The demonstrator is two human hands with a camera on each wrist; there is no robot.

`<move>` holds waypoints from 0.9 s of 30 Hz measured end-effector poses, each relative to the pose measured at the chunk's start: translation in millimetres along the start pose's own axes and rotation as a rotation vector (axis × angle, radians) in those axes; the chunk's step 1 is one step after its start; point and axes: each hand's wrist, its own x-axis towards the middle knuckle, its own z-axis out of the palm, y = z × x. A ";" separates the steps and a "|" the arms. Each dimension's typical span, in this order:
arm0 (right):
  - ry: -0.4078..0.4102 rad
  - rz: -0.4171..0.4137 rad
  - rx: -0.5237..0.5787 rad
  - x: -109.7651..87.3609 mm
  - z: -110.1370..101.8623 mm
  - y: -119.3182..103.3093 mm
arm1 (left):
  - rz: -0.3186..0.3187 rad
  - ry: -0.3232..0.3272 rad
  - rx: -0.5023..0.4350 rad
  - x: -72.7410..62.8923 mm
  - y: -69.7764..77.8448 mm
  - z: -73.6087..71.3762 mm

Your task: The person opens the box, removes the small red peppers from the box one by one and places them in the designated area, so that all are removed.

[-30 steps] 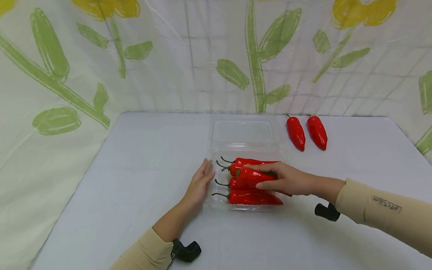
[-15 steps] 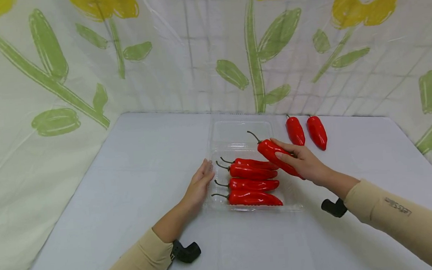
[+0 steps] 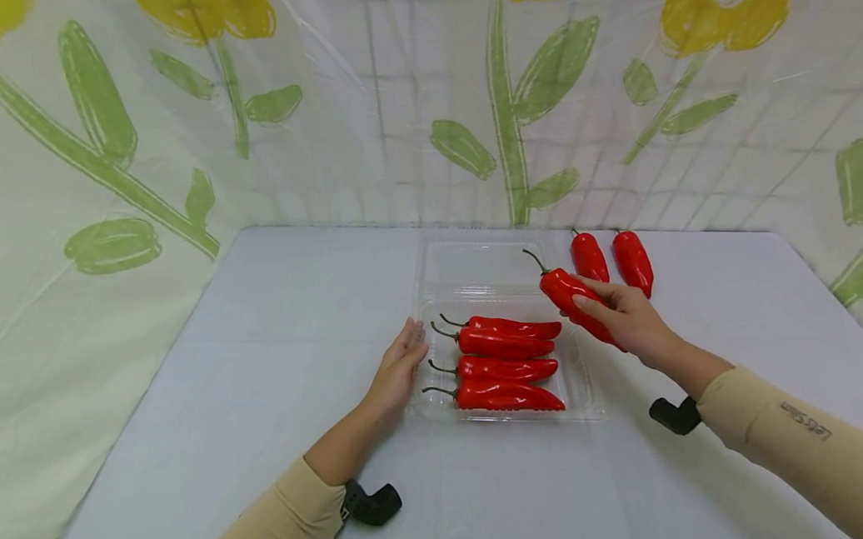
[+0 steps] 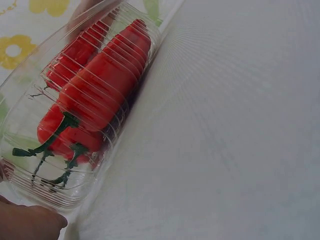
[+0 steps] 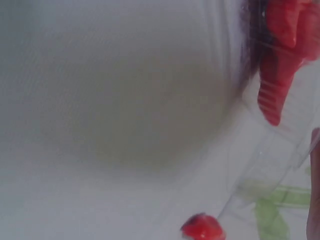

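Note:
Over the right back of a clear plastic clamshell box (image 3: 590, 404), my right hand (image 3: 634, 322) grips a red pepper (image 3: 564, 290) with a curled green stem pointing up and left. Several more red peppers (image 3: 509, 369) lie side by side in the box's base, stems to the left. My left hand (image 3: 397, 372) rests against the box's left wall with its fingers nearly straight. In the left wrist view, the thumb (image 4: 30, 222) is at the box's lower corner, and peppers (image 4: 102, 90) show through the ribbed wall. Only a finger (image 5: 315, 190) shows in the right wrist view.
Two red peppers (image 3: 632, 260) lie at the table's back right, one partly behind my right hand. The box's lid (image 3: 485, 259) lies folded back toward the rear. A white cloth covers the table (image 3: 292, 313), and a flower-patterned curtain (image 3: 362, 141) hangs behind it.
My right hand has lifted a pepper out of the box, moving it up, back and to the right. The left hand stays at the box's left side.

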 end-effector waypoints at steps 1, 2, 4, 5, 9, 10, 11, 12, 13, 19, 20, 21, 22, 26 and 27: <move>0.010 0.005 0.001 -0.1 -1.6 0.9 | -0.001 0.002 0.000 -0.1 0.0 0.0; 0.018 0.010 0.004 -0.2 -3.1 1.5 | 0.000 0.003 0.006 -0.1 -0.2 -0.1; 0.034 0.016 0.001 -0.1 -6.1 2.8 | -0.006 0.008 0.011 -0.4 -0.2 -0.3; 0.040 0.020 0.004 0.1 -7.6 3.4 | -0.009 0.010 0.014 -0.6 -0.1 -0.4; 0.064 0.033 0.019 1.7 -13.7 5.8 | -0.015 0.015 0.017 -0.7 -0.1 -1.0; 0.071 0.042 0.023 2.3 -15.3 7.1 | -0.015 0.015 0.018 -0.6 -0.1 -1.1; 0.078 0.054 0.028 3.1 -16.8 8.5 | -0.012 0.014 0.015 -0.4 0.0 -1.2; 0.084 0.065 0.030 4.1 -18.4 10.3 | -0.010 0.014 0.011 -0.3 0.0 -1.2; 0.091 0.077 0.031 5.1 -20.0 12.1 | -0.008 0.013 0.013 -0.2 0.1 -1.2; 0.139 0.137 0.065 11.7 -30.1 23.1 | -0.005 0.012 0.004 0.2 -0.6 -1.5; 0.148 0.144 0.071 12.6 -31.8 24.7 | -0.001 0.012 0.002 0.2 -0.7 -1.6; 0.156 0.153 0.081 13.4 -33.4 26.1 | 0.001 0.011 0.002 0.0 -0.6 -1.5; 0.163 0.158 0.088 14.4 -35.1 27.5 | 0.000 0.014 0.000 -0.2 -0.5 -1.4; 0.202 0.176 0.119 18.7 -41.3 32.1 | -0.005 0.032 -0.007 -1.6 -0.6 -1.5; 0.213 0.186 0.135 19.7 -43.2 33.3 | -0.009 0.037 -0.012 -2.0 -0.7 -1.5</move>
